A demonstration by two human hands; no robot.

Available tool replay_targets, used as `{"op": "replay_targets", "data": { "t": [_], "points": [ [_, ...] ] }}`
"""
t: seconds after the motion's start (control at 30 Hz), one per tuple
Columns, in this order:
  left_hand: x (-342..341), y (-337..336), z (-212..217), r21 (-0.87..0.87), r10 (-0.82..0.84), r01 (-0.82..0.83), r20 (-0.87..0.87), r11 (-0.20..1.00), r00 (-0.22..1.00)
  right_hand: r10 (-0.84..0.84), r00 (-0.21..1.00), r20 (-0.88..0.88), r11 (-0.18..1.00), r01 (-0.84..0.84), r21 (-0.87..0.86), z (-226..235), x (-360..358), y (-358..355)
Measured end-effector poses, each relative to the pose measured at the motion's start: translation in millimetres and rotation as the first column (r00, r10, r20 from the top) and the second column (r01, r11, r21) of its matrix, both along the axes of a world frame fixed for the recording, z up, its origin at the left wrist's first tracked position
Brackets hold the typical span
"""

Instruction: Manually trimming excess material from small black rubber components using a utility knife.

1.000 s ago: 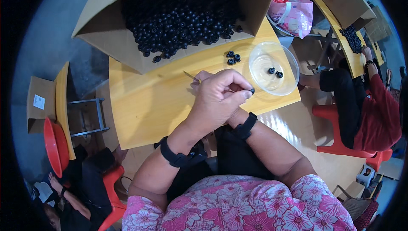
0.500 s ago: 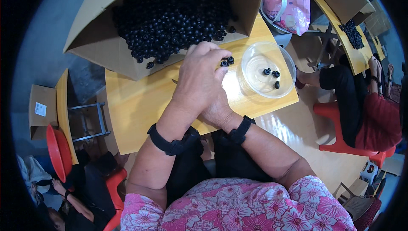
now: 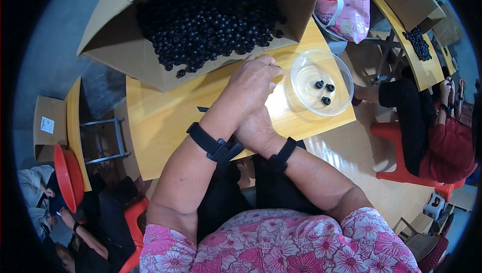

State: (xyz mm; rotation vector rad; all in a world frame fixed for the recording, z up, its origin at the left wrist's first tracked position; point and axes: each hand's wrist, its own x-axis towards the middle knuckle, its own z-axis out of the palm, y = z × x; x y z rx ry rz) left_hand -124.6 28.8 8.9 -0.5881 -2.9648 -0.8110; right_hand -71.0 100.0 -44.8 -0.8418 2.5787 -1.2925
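My left hand (image 3: 253, 80) reaches forward over the yellow table (image 3: 165, 122), fingers curled down beside the front edge of a big cardboard box (image 3: 125, 57) full of black beads (image 3: 211, 17). Its fingertips are hidden, so what they hold does not show. My right hand (image 3: 257, 131) lies closed under the left forearm, mostly covered. A thin dark stick (image 3: 202, 109) pokes out to the left from beneath the arms, running toward the right hand. A clear round bowl (image 3: 301, 80) stands just right of my hands with three black beads (image 3: 324, 91) in it.
A pink bag (image 3: 346, 14) lies behind the bowl. On the right a person in red and black sits on a red chair (image 3: 401, 172) by another yellow table (image 3: 424, 67) with beads. A red basin (image 3: 68, 177) and other people are at lower left.
My left hand has moved forward and right, from the table's middle to the box's front edge beside the bowl. It now covers the small pile of loose beads seen earlier.
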Motion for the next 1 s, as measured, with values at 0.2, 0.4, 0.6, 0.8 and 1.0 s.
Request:
{"op": "replay_targets", "data": {
  "t": [0.2,0.4,0.6,0.8,1.0],
  "points": [
    [1.1,-7.1,-1.3,0.021,0.06,-0.063,0.136,0.998,0.989,-0.048,0.99,-0.134,0.999,0.047,-0.015,-1.0,0.8,-3.4],
    [1.9,-10.8,2.6,-0.018,0.088,-0.086,0.22,0.996,0.972,-0.013,0.999,-0.033,0.993,0.017,0.114,10.5,-0.1,-3.3],
    [4.1,-2.1,4.4,0.047,0.122,-0.124,0.04,0.991,0.992,-0.027,0.999,-0.044,0.996,0.03,0.082,7.5,-0.8,-3.0],
    [-1.2,-6.9,-2.5,0.033,-0.041,0.039,0.058,0.999,0.997,-0.013,0.989,-0.149,0.997,0.024,0.072,1.9,-2.5,-2.5],
    [3.6,-9.6,5.3,0.067,-0.01,0.001,0.143,0.998,0.99,-0.036,0.97,-0.242,0.999,0.035,-0.006,4.1,2.9,-3.8]
  ]
}}
